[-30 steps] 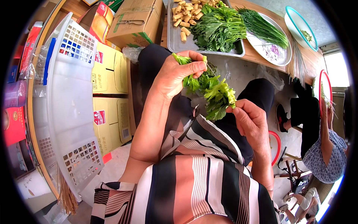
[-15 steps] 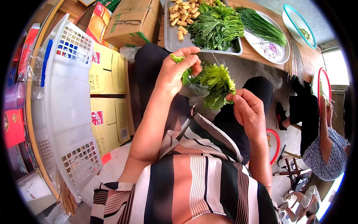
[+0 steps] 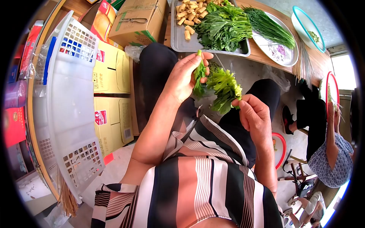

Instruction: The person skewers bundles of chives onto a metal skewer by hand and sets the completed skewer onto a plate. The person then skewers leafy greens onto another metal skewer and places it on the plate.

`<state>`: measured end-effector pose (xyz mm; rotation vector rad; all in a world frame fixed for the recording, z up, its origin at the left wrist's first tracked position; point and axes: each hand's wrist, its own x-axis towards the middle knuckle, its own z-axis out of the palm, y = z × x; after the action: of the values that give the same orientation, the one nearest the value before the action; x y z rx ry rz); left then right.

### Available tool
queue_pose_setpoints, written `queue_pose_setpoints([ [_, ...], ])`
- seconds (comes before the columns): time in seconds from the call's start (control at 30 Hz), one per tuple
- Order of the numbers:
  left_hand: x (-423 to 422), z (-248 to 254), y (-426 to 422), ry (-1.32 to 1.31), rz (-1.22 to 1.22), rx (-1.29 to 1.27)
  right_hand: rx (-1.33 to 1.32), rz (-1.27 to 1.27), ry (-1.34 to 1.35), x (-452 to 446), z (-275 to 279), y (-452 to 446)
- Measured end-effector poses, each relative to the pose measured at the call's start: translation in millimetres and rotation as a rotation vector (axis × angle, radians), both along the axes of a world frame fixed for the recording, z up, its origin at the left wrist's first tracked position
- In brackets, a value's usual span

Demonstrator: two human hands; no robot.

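Observation:
My left hand (image 3: 182,78) pinches a small sprig of leafy greens (image 3: 199,78), its pale stem end pointing up between thumb and fingers. To its right, my right hand (image 3: 255,114) is closed around a thin skewer (image 3: 219,60) at the lower end of a bunch of leafy greens (image 3: 224,87). The skewer's far tip sticks out above the bunch; most of its length is hidden by leaves and fingers. Both hands are over my lap, with the sprig and the bunch close together.
On the wooden table, a metal tray (image 3: 181,43) bears brown rolls (image 3: 192,15) and leafy greens (image 3: 222,28). Nearby are a plate of chives (image 3: 268,28), loose skewers (image 3: 302,57) and a blue-rimmed bowl (image 3: 304,28). Cartons (image 3: 112,117) and a white basket (image 3: 72,106) stand left. Another person (image 3: 330,159) sits right.
My left hand has turned and opened its fingers slightly, so the sprig now hangs with its stem end upward. My right hand and the skewered bunch have barely shifted.

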<state>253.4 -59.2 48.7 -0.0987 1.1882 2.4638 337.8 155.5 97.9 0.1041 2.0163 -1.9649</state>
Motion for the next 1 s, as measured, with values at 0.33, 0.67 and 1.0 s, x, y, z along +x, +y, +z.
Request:
queue_pose_setpoints([
  [0.33, 1.8, 9.3, 2.8, 0.023, 0.045, -0.037, -0.024, 0.073, -0.032, 3.8, 9.6, 0.7],
  [0.67, -0.2, 10.6, 1.7, -0.023, -0.01, 0.055, -0.001, 0.096, -0.035, 4.8, 14.0, -0.8],
  [1.0, 0.6, 13.9, 1.7, -0.019, -0.018, 0.067, -0.001, 0.09, -0.031, 4.8, 13.5, -1.9],
])
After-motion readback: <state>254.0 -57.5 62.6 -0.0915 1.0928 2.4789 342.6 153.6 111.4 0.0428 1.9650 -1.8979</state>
